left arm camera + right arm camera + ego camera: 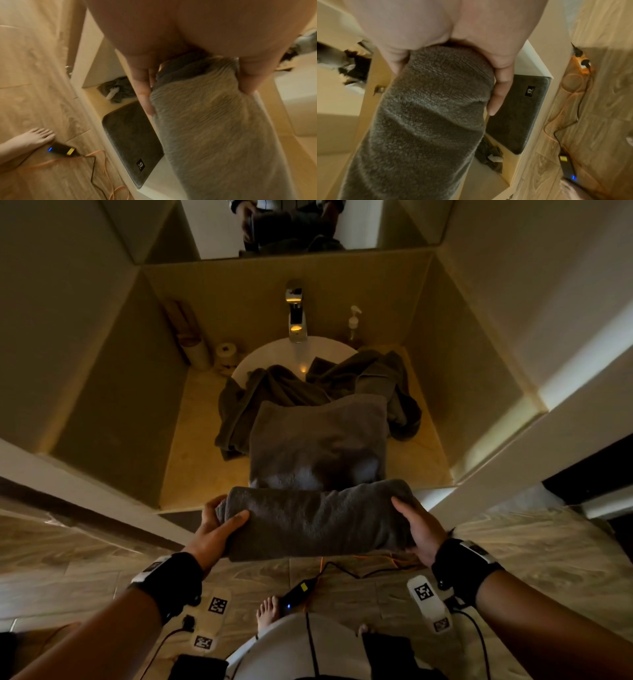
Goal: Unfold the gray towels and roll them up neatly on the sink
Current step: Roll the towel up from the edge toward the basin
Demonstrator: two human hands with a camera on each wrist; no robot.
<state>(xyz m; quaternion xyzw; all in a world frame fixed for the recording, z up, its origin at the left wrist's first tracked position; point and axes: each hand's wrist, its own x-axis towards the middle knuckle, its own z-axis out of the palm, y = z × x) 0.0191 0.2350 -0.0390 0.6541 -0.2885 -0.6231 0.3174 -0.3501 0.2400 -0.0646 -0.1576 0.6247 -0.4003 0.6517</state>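
A gray towel [318,440] lies flat across the counter, and its near end is rolled into a thick roll [315,518] at the counter's front edge. My left hand [222,515] grips the roll's left end, thumb on top. My right hand [414,525] grips the right end the same way. The left wrist view shows the roll [214,128] with my fingers [142,88] curled under it. In the right wrist view my fingers [501,88] wrap the roll [428,115]. Two more crumpled gray towels [239,405] [376,374] drape over the white sink [274,350].
A faucet [295,313], a soap dispenser [354,320] and toilet paper rolls [226,352] stand behind the sink, in a narrow walled niche. Under the counter lie a dark mat [130,142] and a crumpled cloth [116,90]. A power adapter [294,594], cables and my bare foot [267,611] are on the floor.
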